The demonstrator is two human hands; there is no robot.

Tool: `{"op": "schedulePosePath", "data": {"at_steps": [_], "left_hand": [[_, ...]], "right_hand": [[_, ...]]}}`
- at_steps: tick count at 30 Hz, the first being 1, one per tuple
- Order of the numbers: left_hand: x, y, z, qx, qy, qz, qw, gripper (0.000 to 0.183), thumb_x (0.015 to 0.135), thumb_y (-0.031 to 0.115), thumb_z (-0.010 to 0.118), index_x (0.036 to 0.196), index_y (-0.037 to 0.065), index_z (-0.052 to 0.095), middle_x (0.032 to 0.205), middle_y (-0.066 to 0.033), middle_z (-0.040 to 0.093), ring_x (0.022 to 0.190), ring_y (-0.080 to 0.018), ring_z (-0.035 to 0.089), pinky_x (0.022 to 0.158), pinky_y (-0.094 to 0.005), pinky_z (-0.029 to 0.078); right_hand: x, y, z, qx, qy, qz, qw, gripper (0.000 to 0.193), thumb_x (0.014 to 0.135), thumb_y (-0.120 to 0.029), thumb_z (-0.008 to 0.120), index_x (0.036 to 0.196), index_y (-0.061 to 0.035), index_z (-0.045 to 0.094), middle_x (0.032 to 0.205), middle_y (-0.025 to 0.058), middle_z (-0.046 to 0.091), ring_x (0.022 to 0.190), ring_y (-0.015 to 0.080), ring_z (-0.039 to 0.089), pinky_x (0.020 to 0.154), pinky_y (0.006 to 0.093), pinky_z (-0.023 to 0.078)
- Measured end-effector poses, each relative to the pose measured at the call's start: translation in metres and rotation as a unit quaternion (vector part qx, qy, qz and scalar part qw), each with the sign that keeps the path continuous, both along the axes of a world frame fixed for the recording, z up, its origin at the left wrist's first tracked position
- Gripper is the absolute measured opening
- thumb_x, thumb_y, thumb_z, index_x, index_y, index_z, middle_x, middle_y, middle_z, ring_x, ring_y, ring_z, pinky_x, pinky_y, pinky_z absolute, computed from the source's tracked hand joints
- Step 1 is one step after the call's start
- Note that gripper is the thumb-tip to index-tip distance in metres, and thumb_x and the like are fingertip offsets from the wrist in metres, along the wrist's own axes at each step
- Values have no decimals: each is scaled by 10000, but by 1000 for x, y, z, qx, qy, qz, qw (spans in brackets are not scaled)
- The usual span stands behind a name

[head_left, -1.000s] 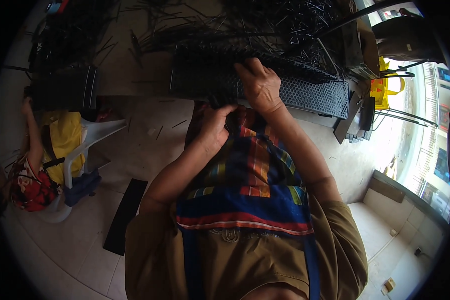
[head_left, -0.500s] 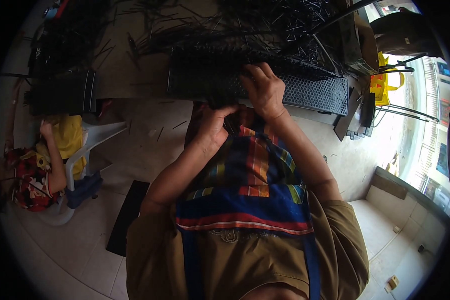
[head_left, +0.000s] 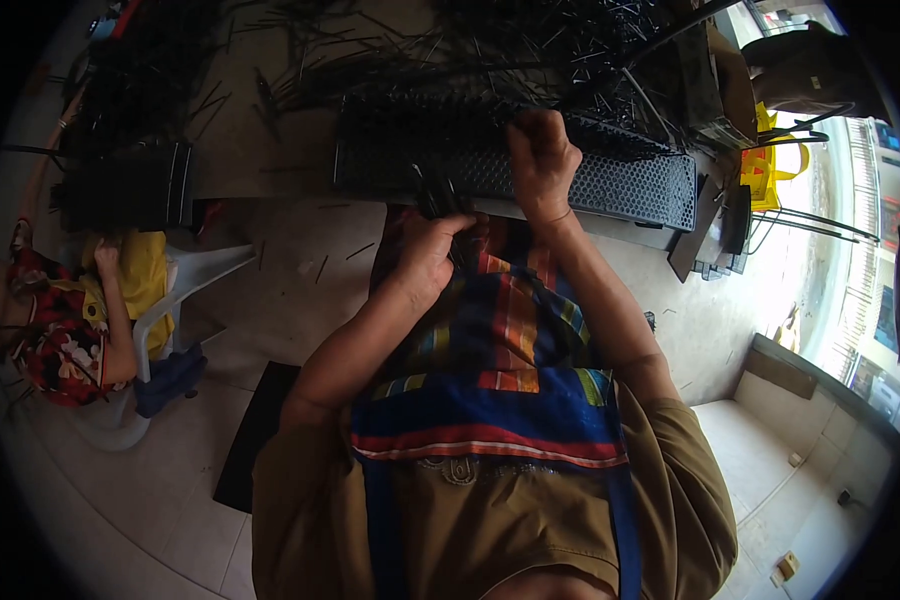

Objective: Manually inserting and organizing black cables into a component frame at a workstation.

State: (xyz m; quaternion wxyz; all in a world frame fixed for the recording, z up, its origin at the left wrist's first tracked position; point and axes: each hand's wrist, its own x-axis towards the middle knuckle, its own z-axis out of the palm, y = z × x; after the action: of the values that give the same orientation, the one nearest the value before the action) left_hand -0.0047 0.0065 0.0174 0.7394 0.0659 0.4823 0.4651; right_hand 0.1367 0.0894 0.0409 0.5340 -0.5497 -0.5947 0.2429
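Note:
A long dark tray with a honeycomb of holes (head_left: pixel 625 187) lies along the table's near edge, its left and back part packed with thin black sticks. My left hand (head_left: pixel 438 248) is closed around a bundle of black sticks (head_left: pixel 433 190) in front of the tray, their ends poking up past the thumb. Over the middle of the tray is my right hand (head_left: pixel 544 158), its fingers curled together near the rows of standing sticks. What those fingertips pinch, if anything, is too small and dark to make out.
Loose black sticks (head_left: pixel 370 45) lie scattered across the table behind the tray. On the left, a person in a floral top (head_left: pixel 65 350) sits on a white plastic chair (head_left: pixel 155 325) by another black tray (head_left: pixel 130 185). A yellow bag (head_left: pixel 760 180) hangs at the right.
My right hand has lifted slightly away and to the right, its fingers curling tighter. The stick bundle in my left hand shows more plainly. The seated person has shifted a little.

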Motion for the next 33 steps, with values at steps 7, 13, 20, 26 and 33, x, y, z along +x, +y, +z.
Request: {"op": "schedulePosePath", "data": {"at_steps": [7,13,20,26,33], "left_hand": [[1,1,3,13,-17,15,1000,229,755,-86,652,966,1,641,864,-112,683,768,-226,678,659,-331,558],[2,-1,8,0,8,10,1000,181,764,-86,628,918,7,642,846,-98,684,729,-211,684,670,-319,564],[-1,-1,-8,1,-22,13,1000,276,759,-99,651,1011,12,640,897,-101,684,772,-226,680,705,-328,568],[3,2,5,26,-69,41,996,285,773,-65,675,1039,27,628,917,-88,669,773,-234,676,671,-353,564],[2,1,3,-23,7,4,1000,205,792,-57,639,979,25,644,892,-72,680,754,-198,674,639,-328,556]], "right_hand": [[-1,-3,6,-39,-60,29,997,96,821,-23,682,888,-26,613,702,40,643,636,35,557,569,217,459],[-5,1,4,3,-67,67,995,106,785,5,691,879,-32,659,710,77,641,612,90,590,578,232,468],[-1,-8,4,52,-310,59,947,165,761,-73,720,918,-42,679,867,98,649,685,231,663,590,300,506],[6,-34,2,-43,-233,120,964,253,763,-70,720,1006,-42,659,864,84,653,701,214,664,591,308,510],[12,-23,-6,-129,81,44,987,139,805,14,683,925,1,615,789,29,659,704,57,592,606,214,485]]}}
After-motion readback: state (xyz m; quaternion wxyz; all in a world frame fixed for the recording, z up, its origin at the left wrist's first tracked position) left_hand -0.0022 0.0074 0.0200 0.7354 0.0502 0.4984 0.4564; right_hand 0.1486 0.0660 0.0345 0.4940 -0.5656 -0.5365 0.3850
